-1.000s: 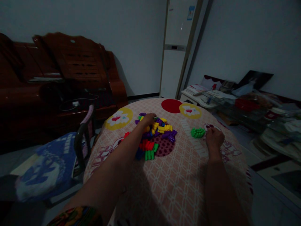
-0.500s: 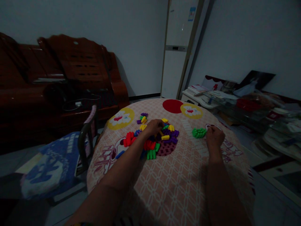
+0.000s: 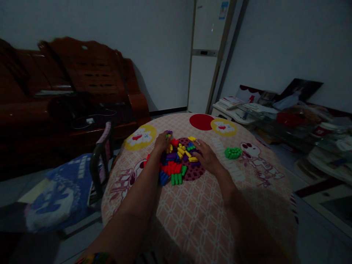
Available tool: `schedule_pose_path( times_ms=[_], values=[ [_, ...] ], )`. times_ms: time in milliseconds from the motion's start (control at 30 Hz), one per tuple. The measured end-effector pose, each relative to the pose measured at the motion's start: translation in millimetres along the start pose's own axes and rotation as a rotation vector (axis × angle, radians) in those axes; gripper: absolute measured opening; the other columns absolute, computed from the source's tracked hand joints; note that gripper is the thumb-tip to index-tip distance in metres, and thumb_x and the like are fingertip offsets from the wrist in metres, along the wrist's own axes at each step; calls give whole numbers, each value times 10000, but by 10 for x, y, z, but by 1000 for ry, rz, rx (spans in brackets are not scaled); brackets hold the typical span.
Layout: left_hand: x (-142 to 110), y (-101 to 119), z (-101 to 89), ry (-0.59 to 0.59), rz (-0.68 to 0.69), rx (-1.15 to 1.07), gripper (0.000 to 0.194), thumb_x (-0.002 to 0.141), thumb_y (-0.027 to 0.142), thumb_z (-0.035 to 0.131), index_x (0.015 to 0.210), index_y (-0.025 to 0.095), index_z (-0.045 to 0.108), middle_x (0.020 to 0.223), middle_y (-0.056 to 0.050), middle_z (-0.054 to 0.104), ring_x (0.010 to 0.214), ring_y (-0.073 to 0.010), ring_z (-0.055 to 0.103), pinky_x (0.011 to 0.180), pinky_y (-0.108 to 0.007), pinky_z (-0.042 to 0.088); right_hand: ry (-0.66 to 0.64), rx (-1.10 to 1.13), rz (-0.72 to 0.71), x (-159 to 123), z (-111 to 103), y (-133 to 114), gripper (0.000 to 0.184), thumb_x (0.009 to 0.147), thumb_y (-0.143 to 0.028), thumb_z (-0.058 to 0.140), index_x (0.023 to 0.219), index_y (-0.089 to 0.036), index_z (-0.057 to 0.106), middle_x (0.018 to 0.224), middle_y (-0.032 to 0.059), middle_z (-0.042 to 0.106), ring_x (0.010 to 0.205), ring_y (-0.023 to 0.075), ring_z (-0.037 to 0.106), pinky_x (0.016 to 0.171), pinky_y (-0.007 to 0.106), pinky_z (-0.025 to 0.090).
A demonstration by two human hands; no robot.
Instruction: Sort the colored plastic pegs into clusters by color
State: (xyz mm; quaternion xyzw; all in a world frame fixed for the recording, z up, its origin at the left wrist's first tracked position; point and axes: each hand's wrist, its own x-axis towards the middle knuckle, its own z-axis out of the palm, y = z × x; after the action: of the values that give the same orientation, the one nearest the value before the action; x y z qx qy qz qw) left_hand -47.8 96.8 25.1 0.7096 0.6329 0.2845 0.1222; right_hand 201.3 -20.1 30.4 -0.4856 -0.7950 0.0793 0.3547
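Note:
A heap of small plastic blocks (image 3: 177, 161) in red, yellow, purple, blue and green lies in the middle of a round table (image 3: 198, 212) with a pink patterned cloth. My left hand (image 3: 162, 140) rests on the heap's far left edge, fingers curled over purple and yellow pieces. My right hand (image 3: 206, 156) lies on the heap's right side, fingers spread toward the blocks. A separate clump of green blocks (image 3: 232, 152) sits to the right, apart from both hands.
A chair (image 3: 100, 161) with a blue cushion stands at the table's left. A dark wooden sofa (image 3: 68, 95) lines the left wall. A tall white appliance (image 3: 206, 55) stands in the corner. Stacked papers and clutter (image 3: 275, 113) fill the floor on the right.
My right hand left the spot beside the green clump and moved left onto the heap. My left hand shifted to the heap's far left edge, and the blocks are gathered closer together.

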Motion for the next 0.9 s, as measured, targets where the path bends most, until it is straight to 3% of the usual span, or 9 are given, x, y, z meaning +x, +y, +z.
schedule_pose_path(
  times_ms=[100, 300, 400, 533, 600, 767, 900],
  values=[
    [-16, 7, 17, -93, -15, 69, 441, 979, 336, 472, 1374, 196, 609, 1338, -141, 660, 1239, -287, 617, 1057, -384, 472, -123, -100, -50, -49, 163, -54, 439, 993, -410, 527, 1395, -270, 632, 1590, 103, 437, 1416, 315, 441, 1155, 520, 378],
    [-3, 100, -26, -151, -137, 224, 459, 994, 433, 431, 1345, 231, 648, 1367, -166, 639, 1228, -348, 623, 1005, -428, 484, -171, -235, -42, -49, 217, -103, 350, 1011, -401, 518, 1284, -293, 709, 1541, 103, 485, 1339, 323, 482, 1118, 540, 396],
    [15, 87, -42, -148, -151, 210, 447, 985, 442, 433, 1289, 243, 694, 1319, -143, 682, 1196, -326, 641, 956, -382, 495, -178, -270, -36, -21, 222, -141, 370, 1021, -411, 494, 1271, -246, 711, 1447, 150, 539, 1260, 322, 514, 1079, 527, 420],
    [0, 61, -52, -144, -148, 98, 464, 992, 393, 389, 1157, 186, 770, 1166, -135, 757, 1064, -271, 691, 836, -308, 498, -132, -244, -78, -8, 228, -147, 346, 1025, -403, 484, 1112, -219, 764, 1243, 146, 617, 1149, 285, 553, 1045, 467, 449],
    [-18, 66, -65, -103, -121, 43, 460, 975, 354, 392, 1113, 169, 789, 1114, -122, 776, 1020, -249, 697, 805, -289, 492, -57, -182, -89, -6, 217, -120, 296, 1010, -371, 521, 1063, -223, 772, 1195, 130, 633, 1135, 268, 565, 1032, 434, 463],
    [-53, 162, -172, 144, -32, -165, 325, 865, 329, 530, 875, 170, 813, 908, -79, 796, 915, -231, 702, 732, -268, 466, 181, -5, -6, 18, 57, -25, 200, 919, -201, 609, 1043, -215, 765, 1042, 91, 697, 1001, 233, 632, 907, 366, 514],
    [-110, 371, -293, 267, -35, -362, 308, 786, 415, 647, 605, 170, 694, 568, -25, 656, 634, -179, 637, 574, -261, 391, 189, -3, 98, 19, -85, 39, 169, 865, -155, 623, 935, -199, 770, 923, 77, 720, 887, 220, 662, 824, 332, 518]
  ],
)
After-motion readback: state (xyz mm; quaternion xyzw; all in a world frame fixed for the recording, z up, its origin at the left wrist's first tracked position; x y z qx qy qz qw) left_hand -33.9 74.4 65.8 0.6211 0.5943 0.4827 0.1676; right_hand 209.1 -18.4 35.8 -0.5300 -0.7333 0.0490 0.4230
